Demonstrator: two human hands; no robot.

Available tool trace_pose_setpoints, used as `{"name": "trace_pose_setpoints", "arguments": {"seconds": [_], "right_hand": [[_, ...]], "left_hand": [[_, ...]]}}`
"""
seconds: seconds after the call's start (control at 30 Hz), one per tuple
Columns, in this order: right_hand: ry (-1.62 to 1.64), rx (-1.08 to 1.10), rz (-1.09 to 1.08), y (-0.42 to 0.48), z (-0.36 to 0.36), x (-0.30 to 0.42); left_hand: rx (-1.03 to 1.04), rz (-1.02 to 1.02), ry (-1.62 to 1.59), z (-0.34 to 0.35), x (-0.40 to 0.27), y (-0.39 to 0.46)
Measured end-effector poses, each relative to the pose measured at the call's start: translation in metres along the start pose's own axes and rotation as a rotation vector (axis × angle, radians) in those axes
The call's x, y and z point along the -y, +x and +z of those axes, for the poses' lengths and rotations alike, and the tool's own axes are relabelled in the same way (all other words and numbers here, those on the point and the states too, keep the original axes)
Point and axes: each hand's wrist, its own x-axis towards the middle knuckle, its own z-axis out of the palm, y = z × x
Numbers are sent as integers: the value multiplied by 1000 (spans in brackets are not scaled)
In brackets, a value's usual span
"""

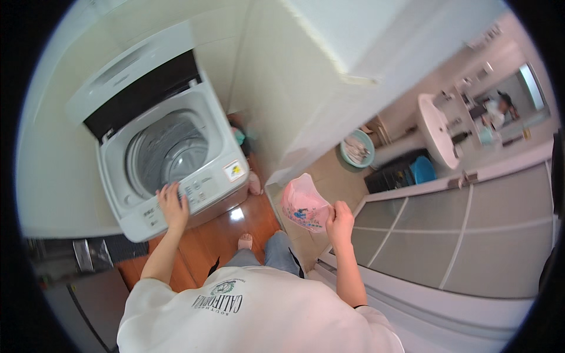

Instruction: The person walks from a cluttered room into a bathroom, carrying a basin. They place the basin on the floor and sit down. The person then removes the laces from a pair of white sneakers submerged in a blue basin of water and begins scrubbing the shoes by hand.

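Note:
My left hand (173,205) rests on the front control panel (194,190) of a white top-loading washing machine (137,227), its fingers slightly apart and holding nothing. The dark lid (145,90) stands raised at the back. Inside the metal drum (185,159), no laundry shows. Off to the right, my right hand (340,223) grips one edge of a pink printed plastic item (304,205). A blue figure and some writing mark its surface; whether it is a basin or a bag, I cannot tell.
A wall corner (304,128) juts out between the washer and a washroom. There, a light-green basin (371,152) holds cloth below a white sink (435,128). A frosted-panel door (423,234) stands at right. Black shelving (126,249) is left of the wooden floor (225,225).

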Motion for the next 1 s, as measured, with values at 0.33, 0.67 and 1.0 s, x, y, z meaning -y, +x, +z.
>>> {"name": "trace_pose_setpoints", "arguments": {"seconds": [0.33,0.67,1.0], "right_hand": [[-134,-192,100,0,-111,-107],[-111,-203,178,53,-152,-246],[-111,-217,282,118,-177,-334]], "left_hand": [[-126,103,-19,37,-80,-1],[544,410,-440,105,-346,23],[1155,261,-254,228,-393,85]]}}
